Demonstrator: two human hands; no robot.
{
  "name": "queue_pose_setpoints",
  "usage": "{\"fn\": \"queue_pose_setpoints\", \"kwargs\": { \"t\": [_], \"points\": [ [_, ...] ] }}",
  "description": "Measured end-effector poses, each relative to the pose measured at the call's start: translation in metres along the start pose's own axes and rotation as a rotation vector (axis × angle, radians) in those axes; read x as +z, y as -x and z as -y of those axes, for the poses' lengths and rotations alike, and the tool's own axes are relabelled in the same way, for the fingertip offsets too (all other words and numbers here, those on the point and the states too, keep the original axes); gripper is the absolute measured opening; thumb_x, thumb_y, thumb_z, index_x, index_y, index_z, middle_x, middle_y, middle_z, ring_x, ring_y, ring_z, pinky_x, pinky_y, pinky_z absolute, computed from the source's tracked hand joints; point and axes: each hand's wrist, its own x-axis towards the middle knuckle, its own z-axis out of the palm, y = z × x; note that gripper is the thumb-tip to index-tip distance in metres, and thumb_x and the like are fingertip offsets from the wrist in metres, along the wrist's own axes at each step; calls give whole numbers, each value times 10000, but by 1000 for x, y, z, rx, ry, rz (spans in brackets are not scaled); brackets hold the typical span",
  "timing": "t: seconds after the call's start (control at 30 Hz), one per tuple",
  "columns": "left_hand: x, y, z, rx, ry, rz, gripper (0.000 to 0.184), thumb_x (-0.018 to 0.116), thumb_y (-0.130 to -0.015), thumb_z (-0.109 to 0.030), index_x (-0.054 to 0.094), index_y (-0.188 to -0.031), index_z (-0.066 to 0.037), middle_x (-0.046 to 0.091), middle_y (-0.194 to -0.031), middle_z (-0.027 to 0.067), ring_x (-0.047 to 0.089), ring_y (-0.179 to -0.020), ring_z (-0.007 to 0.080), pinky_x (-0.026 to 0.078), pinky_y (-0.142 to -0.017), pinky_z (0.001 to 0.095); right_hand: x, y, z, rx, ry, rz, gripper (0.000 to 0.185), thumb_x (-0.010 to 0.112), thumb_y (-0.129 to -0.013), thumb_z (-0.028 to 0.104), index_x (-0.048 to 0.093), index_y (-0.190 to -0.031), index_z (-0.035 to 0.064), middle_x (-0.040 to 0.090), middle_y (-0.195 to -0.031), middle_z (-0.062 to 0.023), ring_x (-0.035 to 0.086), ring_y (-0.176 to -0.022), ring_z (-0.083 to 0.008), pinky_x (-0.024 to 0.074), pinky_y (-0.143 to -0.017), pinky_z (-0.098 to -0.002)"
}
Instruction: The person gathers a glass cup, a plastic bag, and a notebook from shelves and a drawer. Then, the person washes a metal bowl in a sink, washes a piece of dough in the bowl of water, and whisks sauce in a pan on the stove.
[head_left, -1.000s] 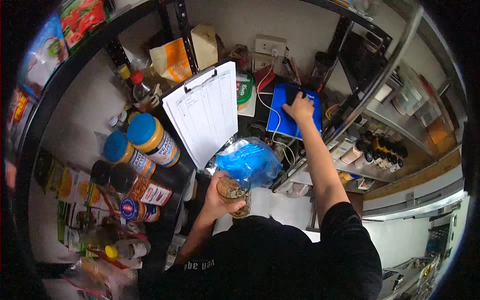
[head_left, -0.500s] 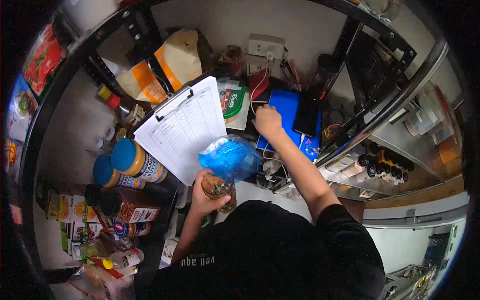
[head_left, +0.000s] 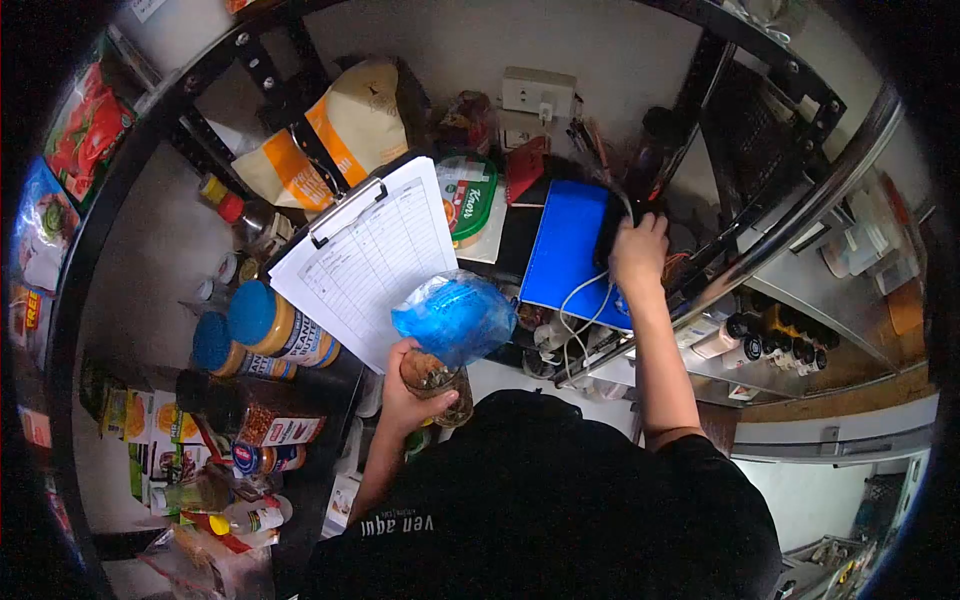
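Observation:
My left hand point(head_left: 408, 395) is wrapped round a clear jar point(head_left: 440, 385) with brown-green contents. Just above the jar is a clear bag with something blue point(head_left: 455, 315) in it. My right hand point(head_left: 640, 250) is closed at the right edge of a blue folder point(head_left: 568, 245), by a dark phone point(head_left: 610, 228) that it partly hides; a white cable point(head_left: 568, 305) loops below. Whether the fingers grip the phone or the cable I cannot make out. A clipboard with a printed table point(head_left: 375, 250) stands left of the folder.
Peanut butter jars point(head_left: 285, 325), a spice jar point(head_left: 280, 425) and packets line the left shelf. A green-lidded Knorr tub point(head_left: 468, 200) sits behind the clipboard. A wall socket point(head_left: 538, 92) is at the back. Metal shelves at right hold small bottles point(head_left: 745, 345).
My right hand has moved right, from the folder's left part to the phone side. The cable now loops over the folder. My left hand still holds the jar.

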Motion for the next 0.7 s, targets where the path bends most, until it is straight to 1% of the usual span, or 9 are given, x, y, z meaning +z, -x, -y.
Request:
{"fn": "queue_pose_setpoints", "kwargs": {
  "t": [0.07,0.1,0.17,0.23,0.27,0.43,0.5,0.6,0.7],
  "points": [
    [-3,1,0,-21,22,10,811,860,-618,-65,357,-1254,-51,556,-1046,73,570,-978,160,470,-871,317,4,8,28,-170,310,-356,389,462,-903,98,542,-1252,-55,424,-1392,-276,365,-1329,-433,380,-1056,-471],
    [-5,1,2,-12,0,19,819,862,-616,-69,354,-1257,-51,556,-1045,73,569,-976,159,470,-871,320,30,-2,40,-285,92,-470,448,468,-887,83,486,-1284,-124,306,-1489,-277,291,-1387,-431,322,-1109,-474],
    [-8,0,4,-7,-20,33,826,865,-614,-73,351,-1260,-50,555,-1043,73,567,-974,158,470,-871,322,34,0,84,-530,-145,-562,473,507,-820,69,507,-1234,-162,422,-1408,-277,376,-1339,-403,319,-1108,-495],
    [-10,2,6,-38,-15,19,841,874,-607,-90,348,-1263,-48,553,-1041,73,564,-974,158,466,-877,324,28,-14,113,-818,6,-191,395,547,-793,113,633,-1115,-99,511,-1326,-250,462,-1260,-370,336,-1099,-444],
    [-10,3,5,-39,-11,20,841,874,-607,-90,348,-1263,-48,553,-1041,73,564,-974,158,466,-877,324,51,-33,125,-862,191,-284,340,540,-823,157,683,-1071,-27,516,-1331,-231,470,-1250,-369,349,-1076,-452],
    [-15,9,9,38,-28,2,840,883,-603,-116,360,-1256,-52,555,-1044,77,565,-980,160,461,-891,325,81,-87,148,-670,445,46,329,468,-901,201,672,-1065,0,604,-1206,-179,547,-1140,-320,414,-944,-493],
    [-18,14,10,22,-27,-24,828,880,-607,-110,365,-1253,-52,556,-1056,81,566,-985,163,460,-896,326,91,-94,145,-605,448,-38,291,501,-875,177,673,-1041,13,650,-1100,-173,611,-1007,-294,472,-820,-456],
    [-23,22,20,-26,-26,-32,807,874,-616,-101,374,-1248,-51,558,-1079,90,567,-996,168,457,-908,329,99,-108,116,-939,467,-40,208,550,-828,149,666,-938,15,686,-860,-103,664,-831,-265,514,-675,-363],
    [-21,21,28,-39,56,-38,792,867,-628,-91,377,-1249,-49,560,-1091,97,570,-1003,170,456,-913,332,87,-103,105,-888,369,-227,179,564,-818,142,639,-914,11,685,-855,-113,671,-796,-263,532,-633,-370]
  ]
}}
